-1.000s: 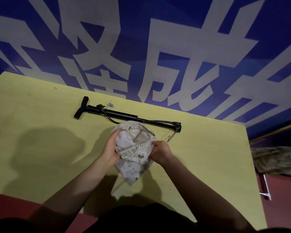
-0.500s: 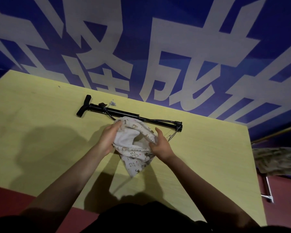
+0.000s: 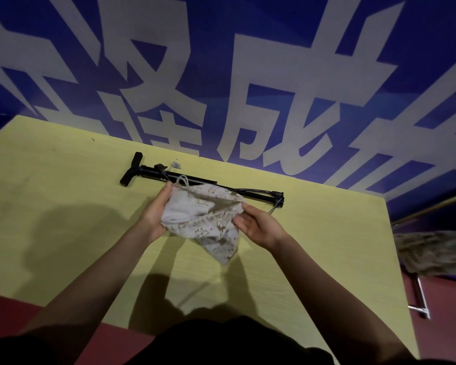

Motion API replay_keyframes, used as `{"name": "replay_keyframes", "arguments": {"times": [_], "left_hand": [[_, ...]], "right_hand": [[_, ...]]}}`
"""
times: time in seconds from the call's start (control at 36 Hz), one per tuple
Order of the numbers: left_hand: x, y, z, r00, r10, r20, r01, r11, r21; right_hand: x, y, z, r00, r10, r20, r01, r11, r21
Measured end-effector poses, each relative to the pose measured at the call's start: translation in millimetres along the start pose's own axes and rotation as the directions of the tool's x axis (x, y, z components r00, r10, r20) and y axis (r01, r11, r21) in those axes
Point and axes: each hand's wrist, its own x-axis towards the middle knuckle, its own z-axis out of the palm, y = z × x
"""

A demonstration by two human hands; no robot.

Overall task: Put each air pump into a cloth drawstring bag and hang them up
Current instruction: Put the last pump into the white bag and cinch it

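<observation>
The white cloth drawstring bag with small printed figures (image 3: 208, 222) hangs above the counter between both hands, its mouth pulled open. The left hand (image 3: 156, 214) grips the rim at 9 o'clock, fingers curled over the fabric; the right hand (image 3: 256, 227) pinches the rim at 3 o'clock. A loop of cord rises from the rim at 12. Just beyond, toward 12 o'clock, the long black air pump with a T-handle (image 3: 169, 177) lies flat on the yellow-green counter (image 3: 63, 193). A blue banner with large white characters (image 3: 248, 75) stands behind.
</observation>
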Motion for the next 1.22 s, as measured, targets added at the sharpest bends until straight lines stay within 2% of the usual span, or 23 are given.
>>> {"name": "replay_keyframes", "arguments": {"times": [0.08, 0.17, 0.22, 0.28, 0.33, 0.42, 0.47, 0.53, 0.58, 0.61, 0.67, 0.72, 0.78, 0.89, 0.94, 1.0, 1.08, 1.22], "left_hand": [[2.8, -1.9, -1.2, 0.999, -0.030, -0.021, 0.026, 0.986, -0.166], [5.0, -1.6, 2.5, 0.999, -0.003, -0.053, -0.017, 0.925, -0.381], [9.5, -1.3, 2.9, 0.997, -0.021, -0.077, -0.019, 0.872, -0.490], [8.8, 3.3, 2.4, 0.999, -0.030, -0.041, 0.003, 0.836, -0.549], [13.6, 3.1, 2.2, 0.999, 0.037, -0.003, -0.033, 0.840, -0.541], [13.7, 1.9, 10.3, 0.993, 0.113, 0.023, -0.090, 0.886, -0.455], [12.3, 5.8, 13.1, 0.990, 0.138, -0.013, -0.130, 0.895, -0.426], [15.0, 13.5, 5.8, 0.993, 0.108, 0.049, -0.073, 0.883, -0.464], [14.4, 19.4, 2.0, 0.993, 0.029, 0.112, 0.018, 0.917, -0.398], [13.5, 21.0, 2.7, 0.990, 0.033, 0.138, 0.018, 0.934, -0.357], [13.0, 20.3, 7.7, 0.989, 0.047, 0.139, -0.005, 0.957, -0.291], [14.2, 15.4, 16.5, 0.990, -0.044, 0.134, 0.078, 0.962, -0.262], [20.2, 7.3, 21.5, 0.982, -0.122, 0.146, 0.148, 0.972, -0.183], [34.5, -14.3, 26.9, 0.980, -0.150, 0.128, 0.162, 0.982, -0.093], [39.5, -22.8, 28.9, 0.982, -0.149, 0.116, 0.162, 0.981, -0.108], [43.2, -28.8, 32.2, 0.980, -0.168, 0.111, 0.179, 0.978, -0.105], [45.5, -34.4, 37.7, 0.975, -0.189, 0.116, 0.200, 0.975, -0.097], [48.1, -35.4, 40.5, 0.972, -0.194, 0.135, 0.203, 0.977, -0.060]], "right_hand": [[2.0, -3.8, 6.8, 0.994, 0.099, 0.042, -0.105, 0.969, 0.222], [6.5, -3.2, 11.8, 0.979, 0.186, 0.082, -0.202, 0.943, 0.265], [7.9, -1.4, 15.9, 0.961, 0.229, 0.156, -0.258, 0.944, 0.207], [13.4, 1.6, 16.9, 0.952, 0.262, 0.161, -0.281, 0.953, 0.114], [19.2, 8.6, 15.1, 0.966, 0.241, 0.091, -0.242, 0.970, 0.005], [28.2, 20.7, 10.4, 0.988, 0.130, -0.084, -0.150, 0.938, -0.313], [30.6, 25.9, 3.5, 0.976, 0.002, -0.217, -0.126, 0.819, -0.560], [37.9, 27.0, -12.3, 0.945, -0.190, -0.266, -0.094, 0.620, -0.779], [40.3, 21.6, -23.0, 0.900, -0.356, -0.253, -0.087, 0.421, -0.903], [41.7, 18.2, -27.5, 0.881, -0.417, -0.226, -0.096, 0.311, -0.946], [43.8, 8.4, -30.7, 0.872, -0.482, -0.089, -0.062, 0.072, -0.995], [47.4, -2.1, -32.5, 0.868, -0.487, 0.095, 0.017, -0.163, -0.987], [54.1, -10.7, -34.5, 0.887, -0.423, 0.183, 0.038, -0.328, -0.944], [64.7, -23.1, -40.8, 0.953, -0.267, 0.146, -0.047, -0.602, -0.797], [66.9, -29.8, -44.5, 0.967, -0.237, 0.096, -0.097, -0.688, -0.719], [67.5, -35.4, -48.8, 0.971, -0.239, 0.018, -0.160, -0.702, -0.694], [67.0, -40.5, -55.6, 0.967, -0.249, -0.053, -0.212, -0.676, -0.706], [66.4, -47.4, -58.5, 0.969, -0.238, -0.063, -0.201, -0.620, -0.759]]}}
